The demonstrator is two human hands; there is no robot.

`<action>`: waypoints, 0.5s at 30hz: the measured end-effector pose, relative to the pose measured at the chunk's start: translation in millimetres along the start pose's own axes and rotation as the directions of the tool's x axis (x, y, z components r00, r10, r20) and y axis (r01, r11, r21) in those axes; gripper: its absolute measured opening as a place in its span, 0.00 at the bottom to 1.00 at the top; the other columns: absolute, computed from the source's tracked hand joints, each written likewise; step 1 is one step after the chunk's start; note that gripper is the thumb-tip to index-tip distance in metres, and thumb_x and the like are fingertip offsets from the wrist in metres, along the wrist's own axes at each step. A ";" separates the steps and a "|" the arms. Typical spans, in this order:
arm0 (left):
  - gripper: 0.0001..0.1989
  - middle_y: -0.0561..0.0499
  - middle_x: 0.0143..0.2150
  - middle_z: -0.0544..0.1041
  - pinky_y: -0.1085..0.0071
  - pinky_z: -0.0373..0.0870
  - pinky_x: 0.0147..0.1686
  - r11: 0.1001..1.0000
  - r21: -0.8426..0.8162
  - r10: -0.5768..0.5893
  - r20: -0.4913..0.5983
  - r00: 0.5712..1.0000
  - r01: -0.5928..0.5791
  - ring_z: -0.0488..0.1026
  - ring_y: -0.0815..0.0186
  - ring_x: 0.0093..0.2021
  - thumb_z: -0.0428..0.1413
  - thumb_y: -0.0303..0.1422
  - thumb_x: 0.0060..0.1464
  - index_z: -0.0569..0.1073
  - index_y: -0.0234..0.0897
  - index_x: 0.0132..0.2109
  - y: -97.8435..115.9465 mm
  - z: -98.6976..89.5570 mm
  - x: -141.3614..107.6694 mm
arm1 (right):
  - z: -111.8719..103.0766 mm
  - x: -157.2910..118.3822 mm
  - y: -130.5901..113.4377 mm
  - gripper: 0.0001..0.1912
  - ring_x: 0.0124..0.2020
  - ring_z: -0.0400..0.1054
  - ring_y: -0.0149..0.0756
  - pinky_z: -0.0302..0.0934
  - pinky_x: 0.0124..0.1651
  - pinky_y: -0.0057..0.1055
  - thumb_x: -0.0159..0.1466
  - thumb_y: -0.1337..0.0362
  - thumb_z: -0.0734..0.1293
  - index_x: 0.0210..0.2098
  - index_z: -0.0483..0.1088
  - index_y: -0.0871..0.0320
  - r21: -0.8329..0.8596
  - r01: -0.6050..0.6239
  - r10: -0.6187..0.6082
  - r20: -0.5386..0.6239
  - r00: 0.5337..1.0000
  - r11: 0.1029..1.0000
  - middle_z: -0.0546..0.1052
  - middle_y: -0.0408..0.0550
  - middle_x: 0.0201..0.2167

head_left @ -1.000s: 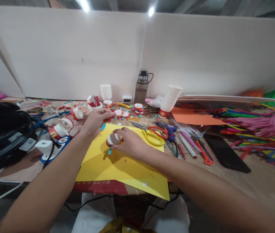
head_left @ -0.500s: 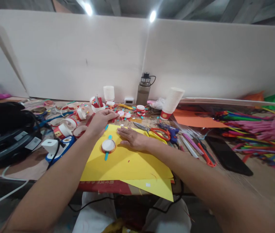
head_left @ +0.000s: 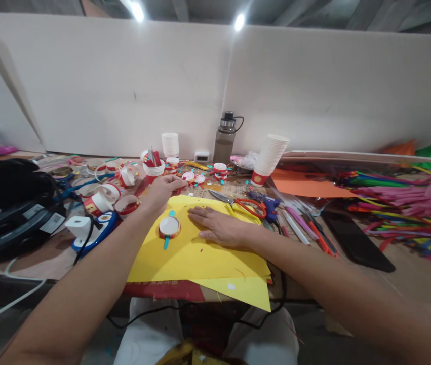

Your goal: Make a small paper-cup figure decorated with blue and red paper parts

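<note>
My left hand (head_left: 165, 190) reaches past the far edge of the yellow paper (head_left: 200, 263). Its fingers are pinched together beside several small red and white paper-cup pieces (head_left: 188, 177); what they hold, if anything, is too small to make out. Flat on the paper lies my right hand (head_left: 221, 226), fingers stretched out and holding nothing. Left of it on the paper sits a cut paper-cup base (head_left: 169, 226), its white disc rimmed in red and gold, with a teal strip (head_left: 166, 243) poking out at front and back.
Scissors (head_left: 238, 202) and a blue glue gun (head_left: 272, 207) lie right of the paper, near a black phone (head_left: 355, 241). Behind stand a water bottle (head_left: 225, 139) and stacked paper cups (head_left: 269, 159). A blue power strip (head_left: 101, 228) and cup rings (head_left: 127, 204) are at left, colourful pipe cleaners (head_left: 408, 197) at right.
My right hand has slid slightly right and toward me on the paper. A teal piece seen by my left hand at the paper's far edge is no longer visible there.
</note>
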State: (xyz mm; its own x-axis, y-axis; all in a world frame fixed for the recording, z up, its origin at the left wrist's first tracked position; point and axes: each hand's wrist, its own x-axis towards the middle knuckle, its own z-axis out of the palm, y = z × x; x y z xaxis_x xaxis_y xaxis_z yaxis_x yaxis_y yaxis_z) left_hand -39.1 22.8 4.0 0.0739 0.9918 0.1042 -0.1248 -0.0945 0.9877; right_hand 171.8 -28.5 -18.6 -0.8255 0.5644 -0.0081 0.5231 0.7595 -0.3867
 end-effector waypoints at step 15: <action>0.12 0.51 0.24 0.74 0.73 0.61 0.30 0.999 -0.039 0.010 0.008 1.000 -0.010 0.66 0.72 0.26 0.67 0.36 0.35 0.74 0.33 0.24 3.9 0.4 0.9 | -26.1 -32.4 -61.5 0.24 0.67 0.55 0.36 0.48 0.68 0.42 0.72 0.57 0.53 0.64 0.61 0.54 0.274 0.021 0.033 -0.191 0.981 0.961 0.62 0.49 0.66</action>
State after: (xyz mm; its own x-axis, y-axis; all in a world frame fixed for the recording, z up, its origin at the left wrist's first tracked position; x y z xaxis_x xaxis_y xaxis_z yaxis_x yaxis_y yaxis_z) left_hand -39.2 23.4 8.0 0.0807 0.9901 0.1152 -0.1637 -0.1008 0.9813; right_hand 171.9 -85.0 29.4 -0.7517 0.6409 0.1556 0.4276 0.6533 -0.6248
